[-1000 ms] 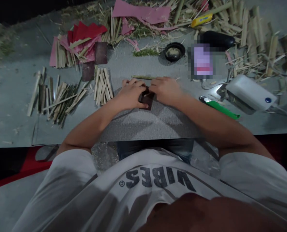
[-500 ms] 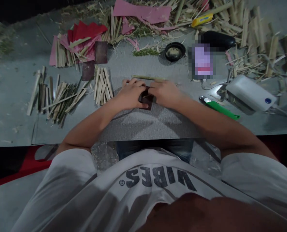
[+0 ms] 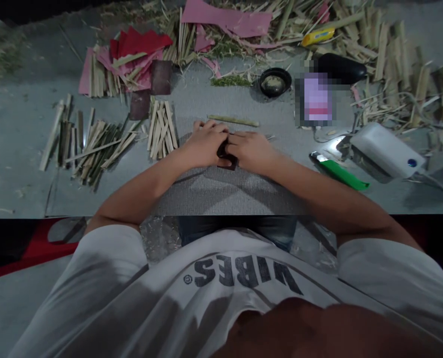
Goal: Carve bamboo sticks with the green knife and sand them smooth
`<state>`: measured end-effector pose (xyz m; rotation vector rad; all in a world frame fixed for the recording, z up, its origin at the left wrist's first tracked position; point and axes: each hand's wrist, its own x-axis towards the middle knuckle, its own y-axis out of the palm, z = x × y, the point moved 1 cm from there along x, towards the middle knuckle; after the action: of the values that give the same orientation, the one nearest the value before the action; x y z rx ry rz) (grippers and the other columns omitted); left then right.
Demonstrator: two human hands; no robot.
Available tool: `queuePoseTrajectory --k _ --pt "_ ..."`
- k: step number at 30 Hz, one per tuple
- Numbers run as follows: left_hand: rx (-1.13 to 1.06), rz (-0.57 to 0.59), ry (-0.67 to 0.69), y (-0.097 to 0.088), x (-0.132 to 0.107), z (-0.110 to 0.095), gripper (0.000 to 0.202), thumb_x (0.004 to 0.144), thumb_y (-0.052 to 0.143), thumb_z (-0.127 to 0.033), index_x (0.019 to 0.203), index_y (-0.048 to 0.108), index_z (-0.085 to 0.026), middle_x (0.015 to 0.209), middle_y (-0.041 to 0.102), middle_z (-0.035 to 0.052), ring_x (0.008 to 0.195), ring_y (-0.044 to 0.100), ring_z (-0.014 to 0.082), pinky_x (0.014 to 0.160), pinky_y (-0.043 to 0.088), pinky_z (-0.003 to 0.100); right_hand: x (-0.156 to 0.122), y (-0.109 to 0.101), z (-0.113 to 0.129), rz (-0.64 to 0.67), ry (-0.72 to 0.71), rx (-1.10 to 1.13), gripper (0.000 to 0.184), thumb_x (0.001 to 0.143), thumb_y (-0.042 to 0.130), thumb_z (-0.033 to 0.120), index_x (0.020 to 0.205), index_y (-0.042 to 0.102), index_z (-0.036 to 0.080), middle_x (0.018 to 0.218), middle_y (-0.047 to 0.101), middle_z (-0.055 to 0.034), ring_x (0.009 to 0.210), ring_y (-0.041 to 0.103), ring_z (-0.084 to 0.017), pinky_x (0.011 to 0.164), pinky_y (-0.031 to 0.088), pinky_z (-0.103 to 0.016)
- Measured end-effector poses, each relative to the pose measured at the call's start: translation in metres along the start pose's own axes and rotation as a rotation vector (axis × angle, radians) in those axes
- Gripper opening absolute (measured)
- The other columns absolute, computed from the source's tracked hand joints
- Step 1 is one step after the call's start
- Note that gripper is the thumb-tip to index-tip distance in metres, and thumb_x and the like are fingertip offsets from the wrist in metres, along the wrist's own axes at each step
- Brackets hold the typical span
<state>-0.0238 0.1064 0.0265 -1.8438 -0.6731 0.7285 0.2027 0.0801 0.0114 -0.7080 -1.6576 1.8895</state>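
Observation:
A dark brown piece of sandpaper [image 3: 228, 166] lies on the grey mat in front of me, partly covered by my fingers. My left hand [image 3: 207, 143] is closed on it, with the thumb along its near part and the other fingers bent over the far side. Right beside it, my right hand [image 3: 250, 150] has its fingers pressed together over the sandpaper. They pinch a thin bamboo strip, mostly hidden, whose pale tip [image 3: 270, 137] shows past the knuckles. Just beyond both hands lies a greenish bamboo stick [image 3: 233, 120].
Cut bamboo sticks [image 3: 162, 130] lie to the left, near more sandpaper [image 3: 161, 77] and red paper [image 3: 139, 44]. To the right are a green cutter knife [image 3: 341, 172], a white power bank [image 3: 387, 149] with a cable, and a black bowl [image 3: 274, 82]. Shavings cover the back.
My right hand has moved slightly toward me and left, over the sandpaper, uncovering more of the bamboo stick behind. My left hand stays nearly in place. The view has shifted a little.

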Motion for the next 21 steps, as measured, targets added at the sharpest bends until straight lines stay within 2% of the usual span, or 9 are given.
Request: queuePoseTrajectory --k 5,7,11,17,21 --pt "0.012 -0.012 0.000 -0.001 -0.001 -0.001 0.073 0.099 0.107 -0.061 0.162 0.090 -0.028 0.178 0.077 0.0194 0.170 0.056 0.0560 0.140 0.040 0.077 -0.001 -0.002 -0.018 -0.076 0.112 -0.030 0.044 0.119 0.053 0.005 0.127 0.093 0.021 0.136 0.088 -0.0191 0.126 0.076 -0.038 0.098 0.051 -0.048" --pt "0.007 -0.008 0.001 -0.001 -0.001 0.000 0.074 0.099 0.107 -0.062 0.162 0.090 -0.027 0.177 0.076 0.0196 0.170 0.056 0.0564 0.140 0.039 0.077 -0.002 -0.001 -0.017 -0.080 0.091 -0.035 0.044 0.118 0.053 0.005 0.127 0.093 0.023 0.134 0.089 -0.0176 0.126 0.076 -0.038 0.098 0.053 -0.048" --pt "0.002 0.001 -0.008 -0.001 0.000 0.000 0.073 0.095 0.110 -0.062 0.156 0.091 -0.026 0.179 0.076 0.0189 0.171 0.057 0.0562 0.142 0.039 0.076 -0.001 0.003 -0.001 -0.030 -0.018 -0.024 0.037 0.117 0.063 0.007 0.135 0.094 0.017 0.134 0.090 -0.0186 0.126 0.077 -0.035 0.103 0.053 -0.044" --pt "0.015 0.000 -0.003 -0.001 0.000 -0.001 0.074 0.100 0.106 -0.060 0.163 0.089 -0.026 0.177 0.078 0.0218 0.168 0.059 0.0576 0.139 0.041 0.080 0.000 -0.005 -0.016 -0.069 0.124 -0.049 0.042 0.116 0.056 0.002 0.132 0.094 0.014 0.137 0.090 -0.0215 0.127 0.077 -0.038 0.099 0.051 -0.046" --pt "0.006 0.001 0.007 0.000 0.000 0.001 0.073 0.099 0.106 -0.063 0.158 0.090 -0.024 0.180 0.076 0.0212 0.170 0.058 0.0569 0.141 0.039 0.078 -0.001 -0.003 -0.005 -0.014 0.053 -0.014 0.039 0.117 0.062 0.004 0.136 0.094 0.014 0.137 0.090 -0.0212 0.129 0.079 -0.039 0.103 0.053 -0.047"
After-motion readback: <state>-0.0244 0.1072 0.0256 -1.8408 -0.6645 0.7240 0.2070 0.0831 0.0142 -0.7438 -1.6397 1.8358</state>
